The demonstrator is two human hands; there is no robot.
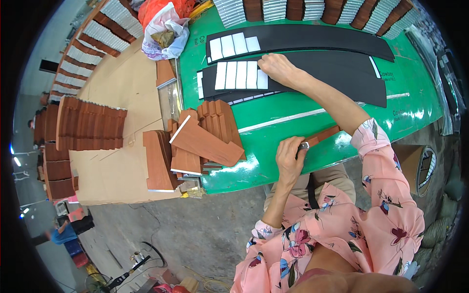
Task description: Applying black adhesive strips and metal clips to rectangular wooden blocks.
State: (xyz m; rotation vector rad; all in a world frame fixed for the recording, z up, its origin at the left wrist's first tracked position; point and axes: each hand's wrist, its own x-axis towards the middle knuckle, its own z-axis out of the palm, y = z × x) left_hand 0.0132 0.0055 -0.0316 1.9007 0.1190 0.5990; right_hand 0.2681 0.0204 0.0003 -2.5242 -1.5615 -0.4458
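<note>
My left hand [290,157] is closed on one end of a brown wood-grain piece [324,135] at the table's near edge. A small grey and dark part shows at that end, by my thumb. Farther off, my right hand [279,69] is closed, its fingertips at the right end of a row of white rectangular pads [237,75]. Whether a pad is pinched in them is hidden. These pads lie on a long black curved sheet [337,73]. Behind it is a second black sheet [312,41] with more white pads [233,45].
Brown wood-grain pieces [207,141] are piled left on the green table [273,168], beside a cardboard sheet [122,176]. Stacked brown and white pieces [293,10] line the far edge. A white plastic bag [166,36] sits far left. A cardboard drum [415,166] stands right.
</note>
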